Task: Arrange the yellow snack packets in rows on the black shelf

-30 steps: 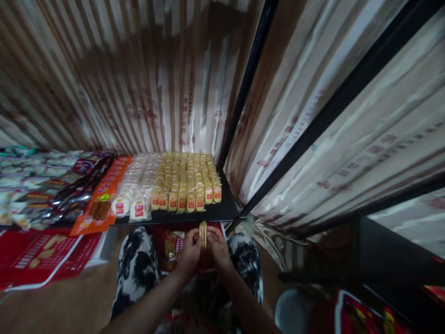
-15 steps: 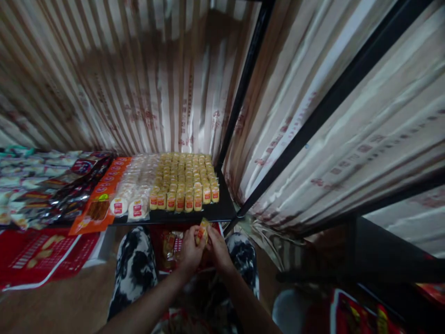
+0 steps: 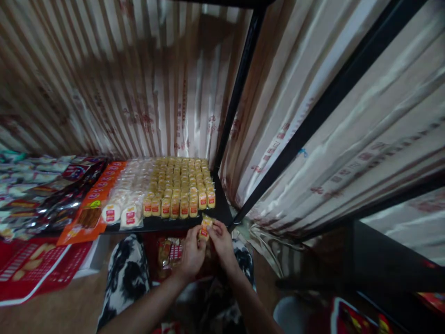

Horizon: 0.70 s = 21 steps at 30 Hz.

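Between my two hands is a small yellow packaged cake [image 3: 205, 229] in clear wrap with a red and yellow label. My left hand [image 3: 193, 251] grips its left side, and the fingers of my right hand [image 3: 221, 241] pinch it from the right. It is held upright just in front of the shelf edge. Rows of matching yellow packaged cakes [image 3: 174, 208] stand on the black shelf [image 3: 153, 226] beyond my hands. Below, between my knees, a dark red container holds brown packaged snacks [image 3: 169, 254], partly hidden by my left arm.
Left along the shelf lie white round packaged cakes [image 3: 130, 216], an orange snack packet [image 3: 91, 211] and dark shiny packets [image 3: 66, 197]. A red bag [image 3: 41, 264] hangs below at left. Black frame poles [image 3: 264, 188] cross in front of the pleated curtain [image 3: 167, 93] at right.
The packaged cake has been turned in my hands from edge-on to label facing me. My hands have risen slightly towards the shelf edge, and the view has shifted a little.
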{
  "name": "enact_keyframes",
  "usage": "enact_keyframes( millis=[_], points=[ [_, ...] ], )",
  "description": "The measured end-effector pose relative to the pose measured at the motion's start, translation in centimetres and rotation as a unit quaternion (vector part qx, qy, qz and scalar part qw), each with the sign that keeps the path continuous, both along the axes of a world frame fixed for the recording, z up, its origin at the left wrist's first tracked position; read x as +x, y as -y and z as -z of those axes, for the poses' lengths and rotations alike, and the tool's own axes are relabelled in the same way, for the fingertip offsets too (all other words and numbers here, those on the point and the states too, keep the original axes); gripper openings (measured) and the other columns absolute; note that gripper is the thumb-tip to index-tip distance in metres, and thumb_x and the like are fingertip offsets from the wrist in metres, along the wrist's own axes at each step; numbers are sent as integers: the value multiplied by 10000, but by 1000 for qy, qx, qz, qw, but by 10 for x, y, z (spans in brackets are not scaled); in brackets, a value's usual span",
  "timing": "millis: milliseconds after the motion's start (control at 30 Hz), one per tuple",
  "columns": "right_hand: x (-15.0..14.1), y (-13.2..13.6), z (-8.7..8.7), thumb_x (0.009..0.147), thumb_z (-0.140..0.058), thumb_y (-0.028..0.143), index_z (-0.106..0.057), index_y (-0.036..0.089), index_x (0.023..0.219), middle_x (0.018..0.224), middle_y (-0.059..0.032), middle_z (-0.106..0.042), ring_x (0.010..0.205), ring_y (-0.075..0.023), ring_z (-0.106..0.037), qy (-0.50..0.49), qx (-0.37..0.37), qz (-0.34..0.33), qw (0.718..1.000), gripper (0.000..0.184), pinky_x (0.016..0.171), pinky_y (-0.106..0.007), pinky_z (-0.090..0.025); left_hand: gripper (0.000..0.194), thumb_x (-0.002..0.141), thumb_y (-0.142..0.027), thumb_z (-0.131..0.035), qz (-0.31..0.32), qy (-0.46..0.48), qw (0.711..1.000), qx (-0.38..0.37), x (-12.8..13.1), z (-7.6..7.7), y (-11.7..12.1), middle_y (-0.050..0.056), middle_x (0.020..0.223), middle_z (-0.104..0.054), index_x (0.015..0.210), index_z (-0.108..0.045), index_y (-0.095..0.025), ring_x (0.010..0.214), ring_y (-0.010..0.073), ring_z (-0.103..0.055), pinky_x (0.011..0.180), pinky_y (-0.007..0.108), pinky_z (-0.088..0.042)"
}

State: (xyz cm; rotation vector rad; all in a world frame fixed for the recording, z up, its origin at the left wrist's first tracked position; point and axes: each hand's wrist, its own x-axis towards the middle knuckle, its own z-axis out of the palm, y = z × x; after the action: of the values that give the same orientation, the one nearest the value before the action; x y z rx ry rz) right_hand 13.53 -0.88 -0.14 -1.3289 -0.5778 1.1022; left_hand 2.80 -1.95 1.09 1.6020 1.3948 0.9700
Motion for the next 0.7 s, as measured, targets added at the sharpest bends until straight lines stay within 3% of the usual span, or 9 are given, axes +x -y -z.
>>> enact_keyframes(
  millis=[167, 433, 700],
  points=[
    [16, -23, 2, 614, -689, 405, -589, 214, 878, 838, -24, -673, 809, -190, -638, 74, 47, -13, 996, 340, 787, -340, -505, 396, 765, -151, -434, 5, 21, 1000, -3, 12, 3, -15, 101, 1203, -574, 1147, -538, -159, 1133, 191, -516, 1024, 337, -363],
    [24, -62, 11, 700, -585, 419, -650, 188, 986, 1028, -88, -606, 885, -205, -596, 234, 65, 8, 970, 373, 818, -356, -490, 481, 735, -85, -437, -5, -4, 1000, -26, 19, -4, -41, 111, 1290, -537, 1205, -528, -138, 1212, 213, -475, 1063, 375, -332],
    [13, -76, 21, 735, -538, 388, -668, 184, 1007, 920, -77, -588, 778, -189, -589, 306, 59, 9, 950, 363, 806, -357, -479, 502, 696, -57, -448, -22, 16, 999, -31, 15, 4, -49, 84, 1281, -542, 1173, -557, -168, 1179, 199, -501, 1061, 354, -342]
  ],
)
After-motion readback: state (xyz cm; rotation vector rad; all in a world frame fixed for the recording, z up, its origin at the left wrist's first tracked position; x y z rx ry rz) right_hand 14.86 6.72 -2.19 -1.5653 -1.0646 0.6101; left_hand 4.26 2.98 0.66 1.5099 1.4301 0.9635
